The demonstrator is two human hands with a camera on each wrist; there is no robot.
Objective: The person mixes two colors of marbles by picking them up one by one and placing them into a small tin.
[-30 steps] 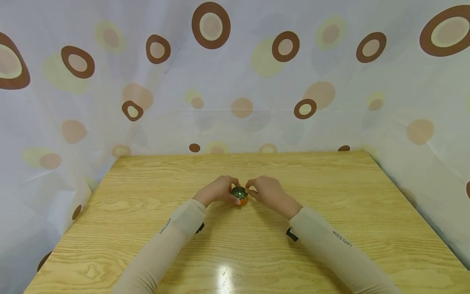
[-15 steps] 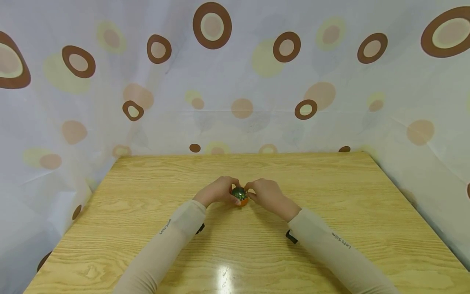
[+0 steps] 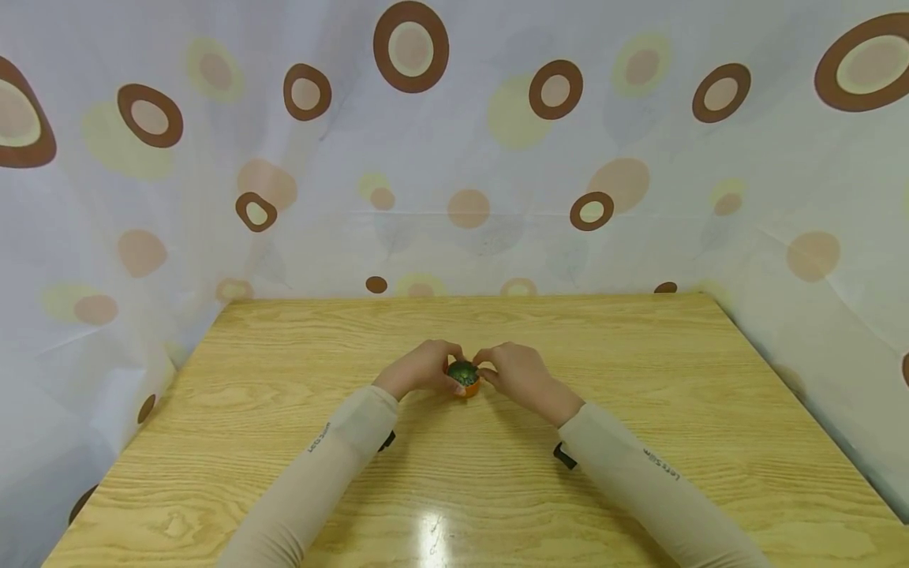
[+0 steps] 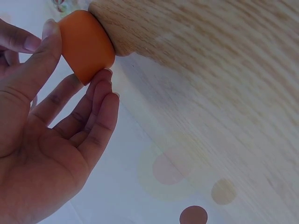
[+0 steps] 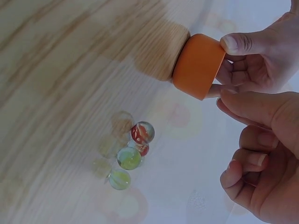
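A small round orange cup (image 3: 469, 390) stands on the wooden table, its inside dark green in the head view. My left hand (image 3: 424, 368) holds it from the left, thumb on the near side and fingers round the far side. In the left wrist view the cup's smooth orange wall (image 4: 86, 46) shows between thumb and fingers. My right hand (image 3: 521, 379) is at the cup's right rim. In the right wrist view, right thumb and forefinger come together beside the rim while the other fingers curl. I cannot tell whether they pinch anything.
Several glass marbles (image 5: 129, 158), red and green, lie on the table near the cup in the right wrist view. A pale wooden table (image 3: 454, 473) spreads around both arms. White cloth with brown and beige spots (image 3: 469, 158) hangs behind and at the sides.
The right hand shifts very slightly at the cup's rim, and its fingertips look a little further apart. Bright glints in the cup have faded. The left hand keeps its hold.
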